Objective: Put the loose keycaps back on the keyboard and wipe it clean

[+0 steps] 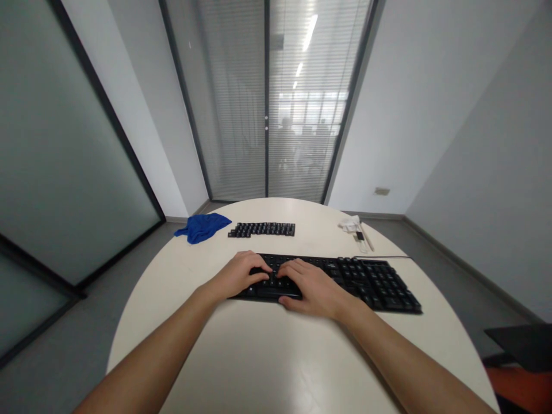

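A black keyboard (345, 276) lies across the table in front of me. Its right part carries its keys, while the stretch near my hands looks partly bare of keycaps. My left hand (239, 276) is over the keyboard's left part, thumb and index fingertips close together at a spot among the keys; whatever is between them is too small to make out. Beside it, my right hand (308, 287) rests on the keyboard with bent fingers, its index tip near the same spot and its thumb apart at the front edge. Behind the keyboard, loose black keycaps (263, 229) are set out in rows.
A crumpled blue cloth (202, 227) lies at the table's back left. At the back right are a white tissue (350, 223), a pale stick-like tool (367, 236) and a small black-and-wire item (360, 237). The round table (241, 356) has a chair (524, 348) at its right.
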The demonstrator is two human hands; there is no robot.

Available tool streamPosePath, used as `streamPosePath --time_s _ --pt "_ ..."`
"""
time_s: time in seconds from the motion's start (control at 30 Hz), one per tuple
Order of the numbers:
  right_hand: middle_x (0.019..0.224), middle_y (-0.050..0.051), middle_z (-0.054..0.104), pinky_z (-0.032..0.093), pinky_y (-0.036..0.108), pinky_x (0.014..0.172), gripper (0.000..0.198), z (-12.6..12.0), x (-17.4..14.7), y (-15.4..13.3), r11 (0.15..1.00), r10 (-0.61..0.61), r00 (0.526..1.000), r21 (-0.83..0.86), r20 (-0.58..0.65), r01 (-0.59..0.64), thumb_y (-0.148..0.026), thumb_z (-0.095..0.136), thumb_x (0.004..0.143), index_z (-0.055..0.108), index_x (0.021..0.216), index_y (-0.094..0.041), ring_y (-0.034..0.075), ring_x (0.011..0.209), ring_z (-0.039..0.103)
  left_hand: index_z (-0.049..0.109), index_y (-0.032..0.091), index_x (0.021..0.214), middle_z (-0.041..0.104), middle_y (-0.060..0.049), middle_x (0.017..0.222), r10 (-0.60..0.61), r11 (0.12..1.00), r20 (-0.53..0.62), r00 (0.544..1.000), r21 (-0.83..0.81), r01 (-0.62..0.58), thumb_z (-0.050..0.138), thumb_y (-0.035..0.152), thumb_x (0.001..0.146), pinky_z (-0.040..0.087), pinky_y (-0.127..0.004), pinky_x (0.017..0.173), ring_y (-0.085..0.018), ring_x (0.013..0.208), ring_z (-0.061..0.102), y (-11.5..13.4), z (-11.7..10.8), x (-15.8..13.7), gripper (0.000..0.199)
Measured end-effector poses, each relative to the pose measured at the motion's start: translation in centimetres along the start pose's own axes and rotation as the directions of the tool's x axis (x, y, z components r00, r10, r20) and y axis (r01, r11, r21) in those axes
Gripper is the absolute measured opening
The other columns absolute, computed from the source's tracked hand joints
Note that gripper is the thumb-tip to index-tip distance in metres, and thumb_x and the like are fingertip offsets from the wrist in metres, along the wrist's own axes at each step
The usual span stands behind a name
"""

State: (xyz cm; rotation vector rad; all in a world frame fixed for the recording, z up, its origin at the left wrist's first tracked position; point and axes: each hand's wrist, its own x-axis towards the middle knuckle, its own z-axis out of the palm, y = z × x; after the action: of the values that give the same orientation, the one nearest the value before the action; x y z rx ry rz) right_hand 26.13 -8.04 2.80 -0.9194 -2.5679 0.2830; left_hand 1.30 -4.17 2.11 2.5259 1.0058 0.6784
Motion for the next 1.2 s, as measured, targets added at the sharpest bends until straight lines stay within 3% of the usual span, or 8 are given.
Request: streamPosePath --time_s 0.17,0.47,0.83,1.2 --pt "0.117 0.01 0.065 0.046 0.042 0.097 0.04 0.1 0.0 -0.3 1.0 -0.001 1.0 -0.011 -0.008 0.001 -0.034 0.069 0.083 0.058 0.118 -0.019 0.027 0.111 0.057 0.075 0.026 0.101 0.075 -0.001 0.102 0.048 0.998 0.028 0.998 0.047 -0.049 0.065 0.028 0.093 0.042 -0.033 0.095 -0.019 0.099 0.064 0.6 -0.1 0.0 0.012" --pt "0.122 0.01 0.064 0.046 0.045 0.098 0.047 0.1 0.0 -0.5 0.999 -0.017 1.0 -0.036 0.006 0.017 -0.036 0.067 0.086 0.057 0.129 -0.021 0.027 0.113 0.056 0.074 0.025 0.103 0.075 -0.001 0.105 -0.036 0.999 0.019 0.999 0.023 0.035 0.065 0.027 0.092 0.044 -0.032 0.095 -0.019 0.101 0.065 0.9 -0.5 -0.2 0.014" --pt "0.121 0.01 0.063 0.046 0.045 0.098 0.045 0.2 0.2 -0.9 0.997 -0.011 1.0 -0.073 0.009 0.011 -0.035 0.066 0.086 0.058 0.128 -0.021 0.028 0.112 0.056 0.071 0.024 0.102 0.071 -0.002 0.104 0.001 0.995 0.098 0.995 0.1 -0.011 0.065 0.032 0.091 0.045 -0.033 0.093 -0.021 0.103 0.062 1.6 -1.4 -0.6 0.014" --pt "0.12 0.01 0.063 0.047 0.043 0.097 0.044 0.1 0.5 -1.8 0.998 0.035 0.999 -0.061 -0.005 -0.035 -0.034 0.067 0.086 0.058 0.128 -0.022 0.027 0.111 0.055 0.069 0.027 0.11 0.06 -0.006 0.122 -0.041 0.999 0.148 0.988 0.032 0.036 0.078 0.047 0.078 0.046 -0.036 0.098 -0.025 0.113 0.056 2.2 -2.3 -1.2 0.039"
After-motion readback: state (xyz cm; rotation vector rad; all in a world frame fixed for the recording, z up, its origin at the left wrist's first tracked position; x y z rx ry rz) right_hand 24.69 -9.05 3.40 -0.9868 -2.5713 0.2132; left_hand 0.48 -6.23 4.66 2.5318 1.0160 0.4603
